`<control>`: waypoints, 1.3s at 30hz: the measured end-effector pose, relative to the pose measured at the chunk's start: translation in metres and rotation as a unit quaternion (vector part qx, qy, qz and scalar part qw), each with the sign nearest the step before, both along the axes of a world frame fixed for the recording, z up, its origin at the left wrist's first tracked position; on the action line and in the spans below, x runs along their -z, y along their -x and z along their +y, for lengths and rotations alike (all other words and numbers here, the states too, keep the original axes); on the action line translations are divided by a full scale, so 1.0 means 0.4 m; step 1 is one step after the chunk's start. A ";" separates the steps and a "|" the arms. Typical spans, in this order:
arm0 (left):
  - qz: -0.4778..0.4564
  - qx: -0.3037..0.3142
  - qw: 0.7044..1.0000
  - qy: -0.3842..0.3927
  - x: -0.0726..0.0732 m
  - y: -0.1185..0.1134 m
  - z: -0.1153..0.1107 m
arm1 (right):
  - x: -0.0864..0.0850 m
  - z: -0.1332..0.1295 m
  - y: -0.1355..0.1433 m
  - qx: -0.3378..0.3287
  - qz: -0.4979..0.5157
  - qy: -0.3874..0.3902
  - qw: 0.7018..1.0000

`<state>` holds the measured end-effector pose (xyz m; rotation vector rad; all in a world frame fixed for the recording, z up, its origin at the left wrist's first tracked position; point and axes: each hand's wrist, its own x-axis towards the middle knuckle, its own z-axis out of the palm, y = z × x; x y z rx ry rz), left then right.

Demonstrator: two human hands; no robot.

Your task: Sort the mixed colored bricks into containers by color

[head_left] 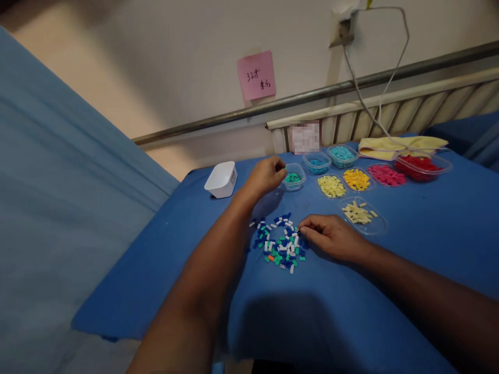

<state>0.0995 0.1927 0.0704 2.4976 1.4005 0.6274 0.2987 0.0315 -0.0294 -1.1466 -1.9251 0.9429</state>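
A loose pile of small white, dark blue and green pieces (278,249), with an orange one among them, lies on the blue table cover. My left hand (268,174) is at the left rim of a clear tub of green pieces (293,178), its fingers pinched; what they hold, if anything, is too small to name. At the pile's right edge, my right hand (331,235) has its thumb and forefinger together over the pieces, and anything between them cannot be made out.
Clear tubs of blue (317,165), turquoise (342,155), yellow (331,186), orange-yellow (356,179), pink (386,175), red (421,167) and pale yellow pieces (358,213) stand rightward. A white box (221,179) is at the back left. A yellow cloth (401,147) lies by the radiator.
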 end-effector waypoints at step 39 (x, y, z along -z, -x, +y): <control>0.114 0.148 0.966 0.176 0.053 0.239 -0.289 | 0.012 -0.018 -0.019 0.003 -0.069 -0.018 0.997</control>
